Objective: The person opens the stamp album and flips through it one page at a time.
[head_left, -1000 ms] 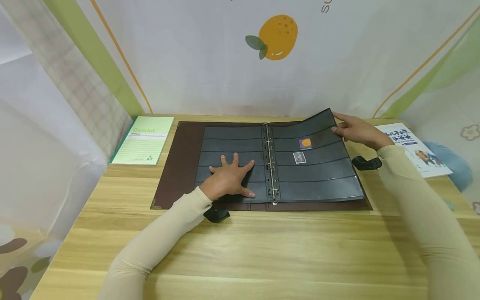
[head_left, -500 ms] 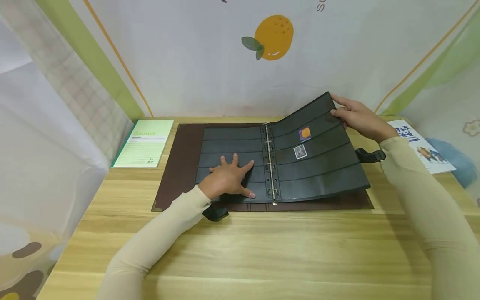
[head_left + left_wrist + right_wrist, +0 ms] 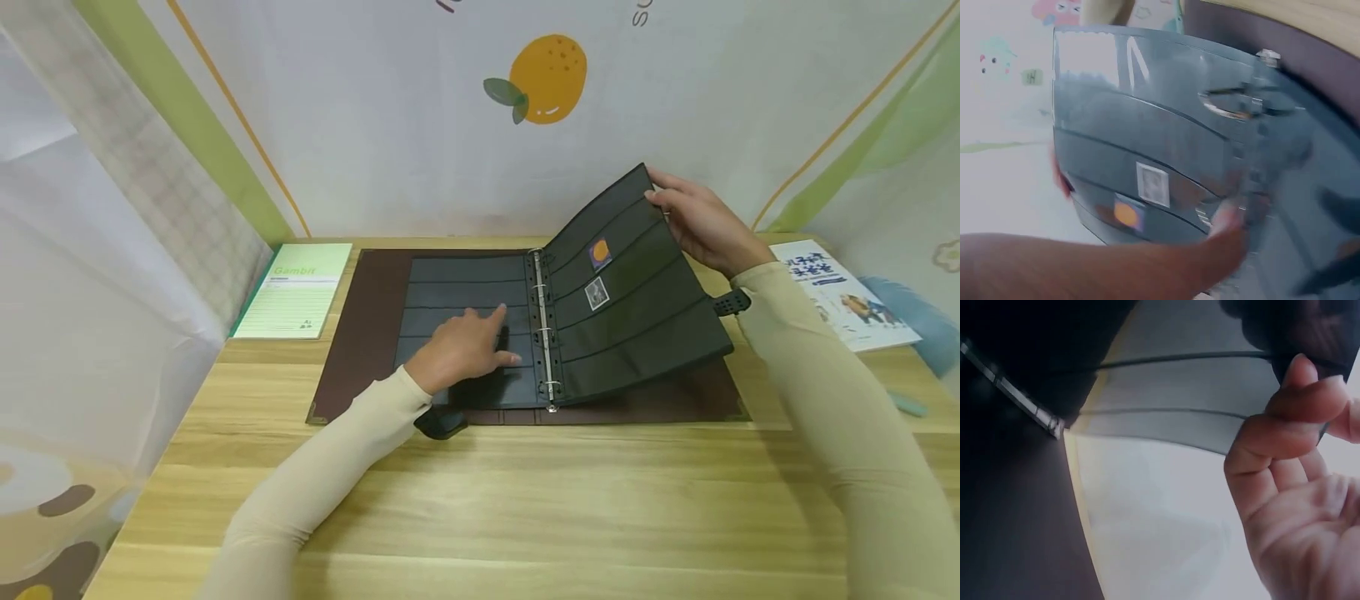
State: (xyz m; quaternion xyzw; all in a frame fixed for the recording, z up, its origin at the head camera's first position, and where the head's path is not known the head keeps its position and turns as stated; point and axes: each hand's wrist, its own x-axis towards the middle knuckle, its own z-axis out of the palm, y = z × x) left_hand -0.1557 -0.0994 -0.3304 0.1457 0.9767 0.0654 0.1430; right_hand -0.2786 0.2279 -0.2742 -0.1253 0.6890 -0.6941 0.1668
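A brown ring-bound stamp album (image 3: 351, 333) lies spread on the table, with black pocket pages on both sides of its metal rings (image 3: 542, 317). My right hand (image 3: 705, 218) pinches the far outer corner of the right-hand page (image 3: 645, 308), which slants up off the brown back cover. In the right wrist view its thumb and fingers (image 3: 1300, 431) meet at the page edge. That page carries an orange-and-purple stamp (image 3: 599, 253) and a grey stamp (image 3: 597, 293). Over the left page (image 3: 465, 271), beside the rings, is my left hand (image 3: 459, 354), index finger and thumb extended.
A pale green notebook (image 3: 292, 292) lies left of the album. On the right are a white book (image 3: 843, 296) with printed figures and a small teal object (image 3: 907, 405). A white curtain (image 3: 375, 125) with a fruit print hangs along the table's back edge.
My right hand has raised the page's outer edge higher and swung it leftward. My left hand, spread flat on the left page before, has drawn its fingers closer together and shifted slightly right.
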